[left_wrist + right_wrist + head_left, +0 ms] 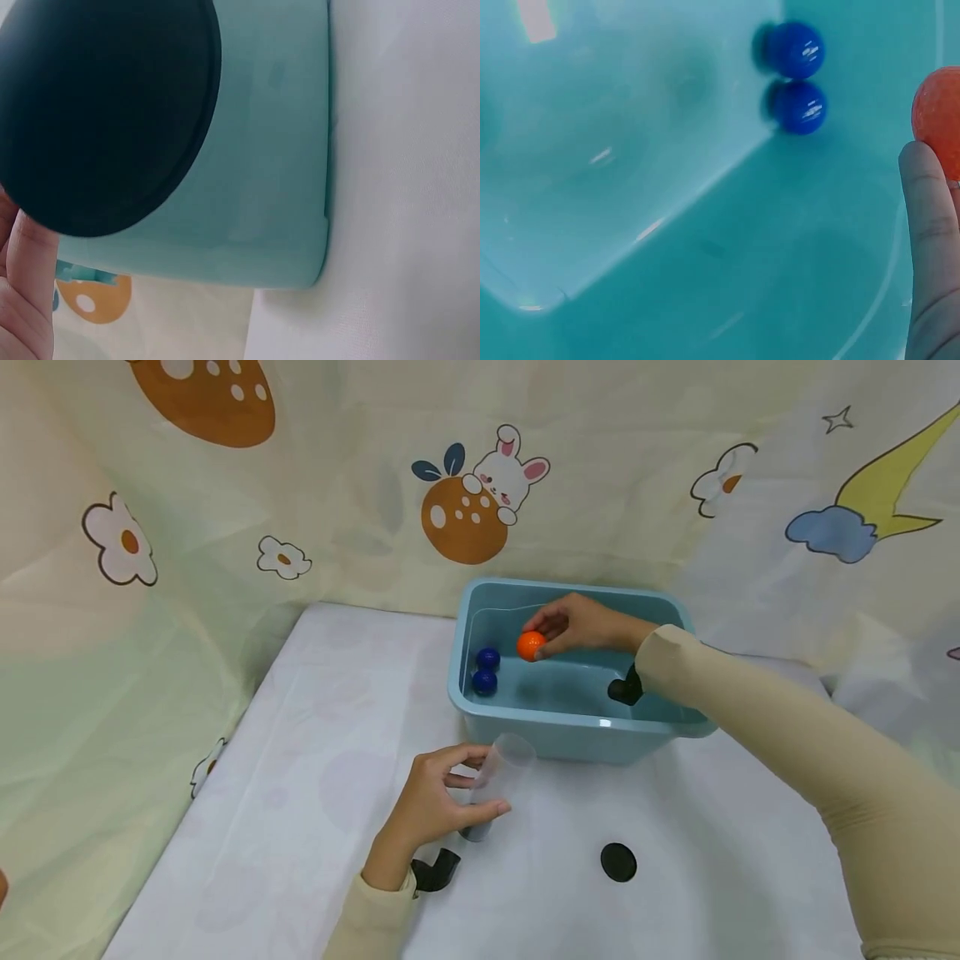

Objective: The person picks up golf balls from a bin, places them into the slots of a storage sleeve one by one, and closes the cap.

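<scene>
My right hand [581, 625] pinches an orange ball [531, 646] between thumb and fingers, over the inside of a blue plastic bin [540, 727]. Two dark blue balls [486, 670] lie side by side on the bin's floor at its left end; the right wrist view shows these blue balls [799, 79] too. In front of the bin, my left hand [435, 797] grips a clear tube [504, 772] with a dark base, tilted, its open mouth towards the bin. That round black base [105, 112] fills much of the left wrist view, beside my left fingers [30, 259].
A flat black disc [618, 862] lies on the white-covered table [330, 760], right of the tube. Behind the bin hangs a patterned cloth backdrop [360, 527]. Black wrist mounts stick out below both hands.
</scene>
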Demonstrator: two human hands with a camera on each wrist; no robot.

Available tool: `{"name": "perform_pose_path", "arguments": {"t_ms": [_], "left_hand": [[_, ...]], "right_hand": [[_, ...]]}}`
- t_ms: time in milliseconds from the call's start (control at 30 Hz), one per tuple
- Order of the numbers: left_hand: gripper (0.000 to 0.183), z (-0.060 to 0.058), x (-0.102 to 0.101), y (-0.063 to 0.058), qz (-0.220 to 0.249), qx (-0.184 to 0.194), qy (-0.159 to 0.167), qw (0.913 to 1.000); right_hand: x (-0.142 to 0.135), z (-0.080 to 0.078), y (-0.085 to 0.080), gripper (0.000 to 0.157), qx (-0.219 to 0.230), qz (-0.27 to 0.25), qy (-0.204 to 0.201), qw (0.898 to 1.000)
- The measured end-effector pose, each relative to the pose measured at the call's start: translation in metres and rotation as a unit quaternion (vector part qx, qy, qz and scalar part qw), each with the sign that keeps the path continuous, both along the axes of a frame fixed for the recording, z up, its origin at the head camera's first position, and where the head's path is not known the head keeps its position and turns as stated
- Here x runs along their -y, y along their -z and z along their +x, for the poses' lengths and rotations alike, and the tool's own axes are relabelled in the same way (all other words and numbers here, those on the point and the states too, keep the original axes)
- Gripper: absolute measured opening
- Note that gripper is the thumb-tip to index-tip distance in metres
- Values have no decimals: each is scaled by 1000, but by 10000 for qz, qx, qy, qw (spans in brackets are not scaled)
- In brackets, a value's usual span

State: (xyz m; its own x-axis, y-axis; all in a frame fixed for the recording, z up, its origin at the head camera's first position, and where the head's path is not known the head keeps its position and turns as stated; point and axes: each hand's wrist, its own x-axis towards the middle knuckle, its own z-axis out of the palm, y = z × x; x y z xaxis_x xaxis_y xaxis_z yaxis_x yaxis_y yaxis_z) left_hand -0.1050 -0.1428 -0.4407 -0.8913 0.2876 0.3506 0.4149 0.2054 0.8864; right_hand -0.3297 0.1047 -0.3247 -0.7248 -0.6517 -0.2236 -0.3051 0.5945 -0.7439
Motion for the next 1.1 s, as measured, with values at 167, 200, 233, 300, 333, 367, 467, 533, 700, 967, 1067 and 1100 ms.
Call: {"name": "perform_pose_path", "arguments": {"t_ms": [167, 200, 233, 300, 333, 367, 467, 533, 700, 967, 1067, 1100], "left_hand": [[55, -1, -1, 0, -19, -22, -4, 10000], [55, -1, -1, 0, -25, -35, -15, 10000], [55, -2, -1, -1, -26, -56, -19, 10000], [55, -2, -2, -1, -39, -74, -33, 10000], [55, -3, -2, -1, -42, -73, -30, 10000], [55, -3, -3, -2, -45, -66, -31, 10000], [55, -3, -4, -2, -66, -55, -14, 10000], [55, -4, -5, -3, -77, -57, 8, 10000], [54, -6, -8, -4, -101, -42, 56, 9999], [53, -8, -10, -7, -119, -51, 93, 9999], [53, -8, -11, -8, -134, -51, 97, 9999], [53, -8, -11, -9, -135, -60, 99, 9998]], "right_hand": [[-6, 19, -16, 40, -48, -211, -5, 9998], [-7, 23, -20, 40, -79, -253, -18, 9996], [-8, 26, -23, 40, -95, -303, -31, 9995], [-11, 33, -28, 39, -143, -377, -40, 9992], [-12, 36, -30, 39, -173, -403, -47, 9990], [-13, 39, -32, 39, -198, -422, -50, 9989], [-16, 48, -37, 39, -120, -484, -16, 9988], [-18, 54, -40, 40, -25, -539, -45, 9985], [-21, 70, -45, 41, 142, -692, -283, 9971], [-25, 93, -47, 42, 304, -1054, -822, 9906], [-27, 101, -46, 43, 397, -1190, -933, 9877], [-27, 104, -45, 43, 424, -1212, -962, 9870]]}}
